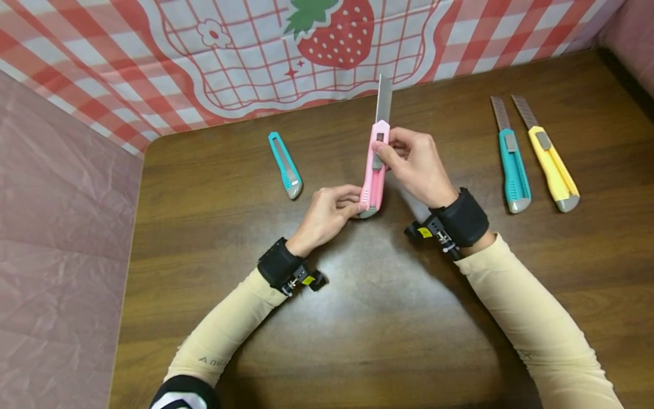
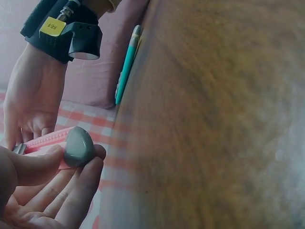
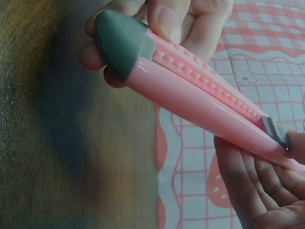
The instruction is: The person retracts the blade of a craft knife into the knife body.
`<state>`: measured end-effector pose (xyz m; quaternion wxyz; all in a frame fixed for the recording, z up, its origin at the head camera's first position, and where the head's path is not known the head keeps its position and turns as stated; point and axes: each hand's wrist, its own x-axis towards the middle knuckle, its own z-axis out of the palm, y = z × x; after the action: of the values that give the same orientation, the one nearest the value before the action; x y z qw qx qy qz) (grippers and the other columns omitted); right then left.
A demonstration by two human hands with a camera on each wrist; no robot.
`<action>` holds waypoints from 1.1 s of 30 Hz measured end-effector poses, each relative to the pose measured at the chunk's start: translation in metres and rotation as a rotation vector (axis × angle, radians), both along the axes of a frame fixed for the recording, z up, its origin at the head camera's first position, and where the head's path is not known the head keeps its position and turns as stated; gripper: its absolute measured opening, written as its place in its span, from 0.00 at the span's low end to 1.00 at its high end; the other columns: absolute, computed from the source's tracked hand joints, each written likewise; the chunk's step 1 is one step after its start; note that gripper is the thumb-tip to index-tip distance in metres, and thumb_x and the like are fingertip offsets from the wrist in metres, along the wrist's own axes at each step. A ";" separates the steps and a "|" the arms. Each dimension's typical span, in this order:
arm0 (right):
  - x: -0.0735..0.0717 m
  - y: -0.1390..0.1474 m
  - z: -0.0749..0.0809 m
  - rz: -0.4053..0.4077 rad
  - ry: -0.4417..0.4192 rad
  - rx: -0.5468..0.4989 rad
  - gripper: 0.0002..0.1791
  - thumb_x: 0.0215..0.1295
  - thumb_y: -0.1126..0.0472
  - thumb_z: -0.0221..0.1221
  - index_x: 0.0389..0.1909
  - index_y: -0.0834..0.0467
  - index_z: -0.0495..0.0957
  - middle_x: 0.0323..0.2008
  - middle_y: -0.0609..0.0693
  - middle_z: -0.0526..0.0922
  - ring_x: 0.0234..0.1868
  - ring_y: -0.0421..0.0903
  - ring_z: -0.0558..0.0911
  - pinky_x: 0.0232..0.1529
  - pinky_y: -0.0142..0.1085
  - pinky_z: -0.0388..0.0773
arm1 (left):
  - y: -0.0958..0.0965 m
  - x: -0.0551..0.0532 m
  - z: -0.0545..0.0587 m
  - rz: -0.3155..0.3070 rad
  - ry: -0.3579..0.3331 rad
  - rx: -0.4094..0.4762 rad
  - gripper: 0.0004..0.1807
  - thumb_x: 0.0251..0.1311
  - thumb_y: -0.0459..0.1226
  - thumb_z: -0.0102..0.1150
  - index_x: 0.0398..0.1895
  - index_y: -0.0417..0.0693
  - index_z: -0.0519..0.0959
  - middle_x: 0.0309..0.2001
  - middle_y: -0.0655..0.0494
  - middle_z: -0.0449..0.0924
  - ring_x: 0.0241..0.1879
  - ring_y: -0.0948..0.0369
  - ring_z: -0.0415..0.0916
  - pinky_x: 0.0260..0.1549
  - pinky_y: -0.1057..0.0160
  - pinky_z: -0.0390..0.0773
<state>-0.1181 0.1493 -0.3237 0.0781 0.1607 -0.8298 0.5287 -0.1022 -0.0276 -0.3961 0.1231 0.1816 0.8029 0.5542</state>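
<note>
Pink utility knife (image 1: 372, 179) sits between left hand (image 1: 327, 213), pinching its gray end (image 1: 368, 214), and right hand (image 1: 421, 165), clamped on the body with thumb (image 1: 389, 156) on the slider (image 1: 377, 163); blade (image 1: 384, 99) points away. I'd steady that end, nudge gently, and stay clear of the edge.

We see smooth, lightly glossy plastic on the pink cutter (image 1: 374, 184), with a row of moulded ridges along its slot; its grey end cap (image 3: 121, 45) looks smooth with a dull sheen, its slider (image 3: 276, 133) ribbed and metallic. Its blade (image 1: 384, 99) is flat, smooth metal. The small teal cutter (image 1: 285, 165), the larger teal cutter (image 1: 514, 173) and the yellow cutter (image 1: 554, 170) look to us like plastic too, the last two with metal blades. We find wood grain and a soft shine on the worktop (image 1: 327, 341). The checked cloth (image 1: 475, 34) looks smooth, the pink cloth (image 1: 61, 255) matt and creased, the sleeves (image 1: 531, 318) smooth fabric, the wrist straps (image 1: 462, 218) matt
</note>
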 end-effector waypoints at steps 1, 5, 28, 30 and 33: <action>-0.001 0.000 0.000 0.004 -0.012 -0.009 0.08 0.65 0.68 0.55 0.35 0.72 0.76 0.28 0.61 0.80 0.25 0.50 0.78 0.23 0.23 0.73 | 0.000 0.000 0.000 0.000 0.002 0.000 0.13 0.57 0.30 0.61 0.46 0.38 0.78 0.38 0.46 0.83 0.34 0.67 0.79 0.34 0.64 0.83; -0.008 0.005 -0.012 0.011 -0.041 -0.029 0.09 0.66 0.65 0.55 0.38 0.70 0.76 0.29 0.58 0.80 0.26 0.47 0.79 0.24 0.25 0.77 | 0.000 -0.001 0.000 -0.001 0.006 0.016 0.14 0.57 0.31 0.61 0.46 0.38 0.78 0.38 0.46 0.83 0.35 0.67 0.79 0.35 0.64 0.83; -0.017 0.012 -0.029 0.026 -0.083 -0.007 0.14 0.67 0.56 0.54 0.33 0.64 0.79 0.24 0.54 0.79 0.21 0.54 0.77 0.18 0.27 0.78 | 0.003 0.012 0.033 -0.002 0.026 0.029 0.13 0.55 0.25 0.60 0.44 0.28 0.77 0.37 0.36 0.82 0.35 0.59 0.80 0.35 0.61 0.84; -0.017 0.012 -0.029 0.012 -0.080 0.012 0.16 0.68 0.55 0.53 0.32 0.64 0.79 0.22 0.54 0.79 0.21 0.54 0.77 0.17 0.28 0.77 | 0.003 0.012 0.033 -0.013 0.020 0.037 0.13 0.55 0.25 0.59 0.44 0.28 0.76 0.37 0.36 0.82 0.35 0.59 0.80 0.35 0.61 0.84; -0.017 0.011 -0.029 -0.007 -0.075 0.032 0.17 0.68 0.54 0.53 0.31 0.65 0.79 0.21 0.55 0.80 0.20 0.53 0.77 0.17 0.26 0.76 | 0.003 0.012 0.032 -0.028 0.011 0.056 0.13 0.56 0.25 0.59 0.45 0.28 0.76 0.37 0.36 0.82 0.35 0.58 0.80 0.35 0.59 0.84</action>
<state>-0.1347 0.1605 -0.3529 0.0459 0.1392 -0.8410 0.5208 -0.0899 -0.0242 -0.3645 0.1213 0.1991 0.7852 0.5736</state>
